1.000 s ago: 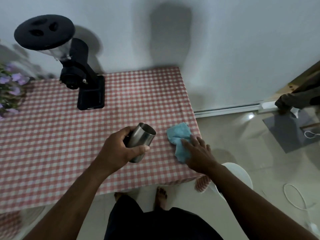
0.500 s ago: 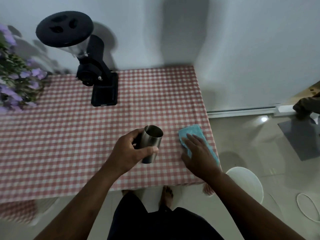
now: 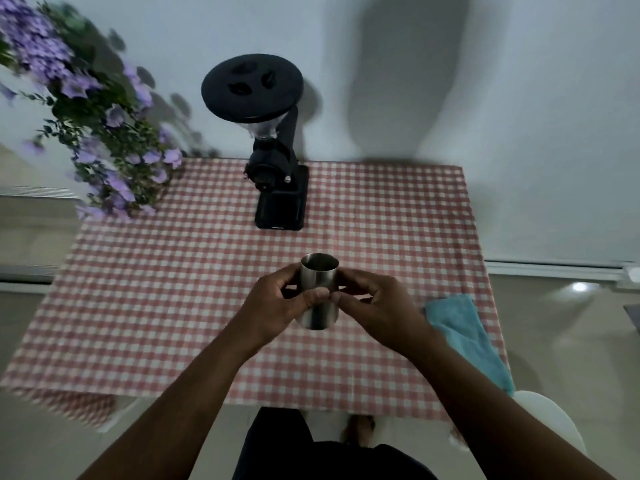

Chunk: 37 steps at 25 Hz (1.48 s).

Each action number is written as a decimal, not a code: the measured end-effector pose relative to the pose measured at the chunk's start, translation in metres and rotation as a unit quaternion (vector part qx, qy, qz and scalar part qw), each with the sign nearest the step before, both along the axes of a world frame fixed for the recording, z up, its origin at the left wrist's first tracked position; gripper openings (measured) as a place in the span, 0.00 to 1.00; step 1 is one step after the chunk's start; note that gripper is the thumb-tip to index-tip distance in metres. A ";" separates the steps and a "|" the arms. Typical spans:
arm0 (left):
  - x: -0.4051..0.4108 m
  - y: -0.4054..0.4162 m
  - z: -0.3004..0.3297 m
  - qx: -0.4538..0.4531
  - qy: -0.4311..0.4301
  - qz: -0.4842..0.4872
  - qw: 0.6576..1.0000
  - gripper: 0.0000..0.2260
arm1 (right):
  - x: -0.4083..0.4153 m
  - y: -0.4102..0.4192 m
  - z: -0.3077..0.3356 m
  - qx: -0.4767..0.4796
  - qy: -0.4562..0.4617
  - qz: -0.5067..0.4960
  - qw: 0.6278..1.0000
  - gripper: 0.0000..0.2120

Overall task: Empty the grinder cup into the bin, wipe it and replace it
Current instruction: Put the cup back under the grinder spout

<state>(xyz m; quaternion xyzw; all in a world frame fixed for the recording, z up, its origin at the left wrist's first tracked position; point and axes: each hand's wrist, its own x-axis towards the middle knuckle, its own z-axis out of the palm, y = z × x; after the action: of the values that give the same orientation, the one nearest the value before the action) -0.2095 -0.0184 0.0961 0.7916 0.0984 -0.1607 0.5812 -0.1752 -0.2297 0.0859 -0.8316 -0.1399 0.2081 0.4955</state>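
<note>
The steel grinder cup [image 3: 319,282] is upright above the middle of the checked table, its open mouth facing up. My left hand [image 3: 273,306] wraps it from the left and my right hand [image 3: 377,308] grips it from the right, thumbs meeting on its front. The black grinder [image 3: 277,150] stands at the back of the table by the wall, its base platform bare. A blue cloth [image 3: 465,334] lies flat at the table's right edge, just right of my right wrist. A white bin rim [image 3: 550,424] shows on the floor at lower right.
A red-and-white checked cloth covers the table [image 3: 156,289]. Purple flowers [image 3: 97,126] hang over the back left corner. The wall runs behind the table, and tiled floor [image 3: 568,341] lies to the right. My feet show under the front edge.
My right hand left the blue cloth and joined the left on the cup. The cup came to the middle, upright. The view swung left, so the grinder now sits centred.
</note>
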 end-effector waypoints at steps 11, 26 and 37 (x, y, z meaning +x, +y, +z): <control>0.104 0.117 -0.056 0.004 0.018 0.005 1.000 0.25 | 0.094 0.127 -0.045 0.012 0.063 -0.056 0.996 0.22; 0.193 0.143 -0.095 0.045 -0.015 -0.013 0.999 0.26 | 0.170 0.163 -0.094 0.052 0.071 -0.169 0.982 0.23; 0.199 0.142 -0.113 0.056 -0.066 0.009 0.996 0.19 | 0.171 0.181 -0.103 0.027 0.005 -0.216 0.976 0.21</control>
<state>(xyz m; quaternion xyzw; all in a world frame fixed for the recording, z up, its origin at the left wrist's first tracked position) -0.0102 0.1236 -0.0169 0.8309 0.0758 -0.0973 0.5426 -0.0045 -0.0490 -0.0167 -0.8273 0.0398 0.0969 0.5520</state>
